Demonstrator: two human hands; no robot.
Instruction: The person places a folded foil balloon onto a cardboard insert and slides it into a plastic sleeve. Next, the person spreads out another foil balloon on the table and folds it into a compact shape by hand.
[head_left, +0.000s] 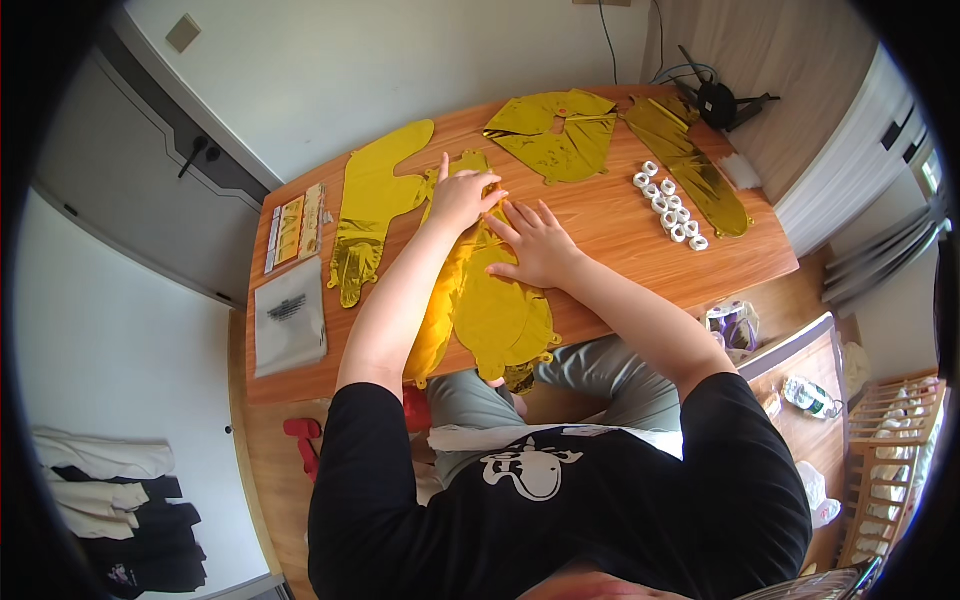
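A flat gold foil balloon (500,310) lies in front of me on the wooden table, its near end reaching past the table edge above my lap. At its upper part my left hand (465,198) is closed in a pinch on the foil, with one finger raised. Close beside it, my right hand (540,247) rests with spread fingers on the foil, thumb pointing left. What lies between the left fingertips is partly hidden. Another flat gold foil balloon (380,190) sits to the left, and a third (560,145) at the far side.
At the table's right are another gold foil piece (690,160) and several small white rolls (661,205). A black router (718,103) stands behind. On the left lie a printed packet (292,232) and a clear plastic bag (290,335). Red slippers (304,432) are on the floor.
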